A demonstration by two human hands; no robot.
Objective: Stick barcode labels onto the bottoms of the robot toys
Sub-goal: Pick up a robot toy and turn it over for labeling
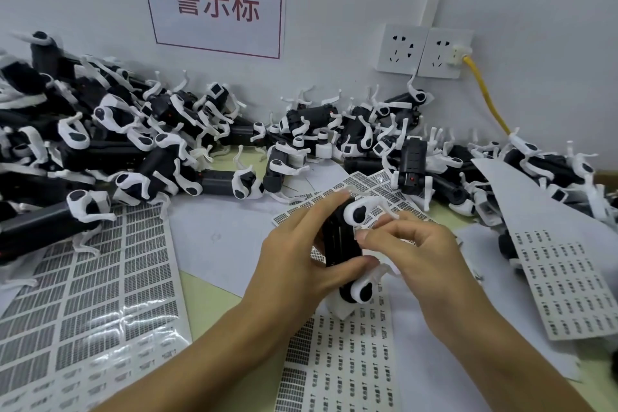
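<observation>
Black-and-white robot toy (341, 244) gripped in left hand (294, 264), right hand (418, 244) fingers pinched against its underside.

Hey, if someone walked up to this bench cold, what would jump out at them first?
Probably the heap of black-and-white robot toys sprawled along the wall from the left edge to the right. Next, the toy held up at the centre, the left hand gripping its black body while the right hand works at it with pinched fingertips. Above hangs a white sign with red characters.
</observation>
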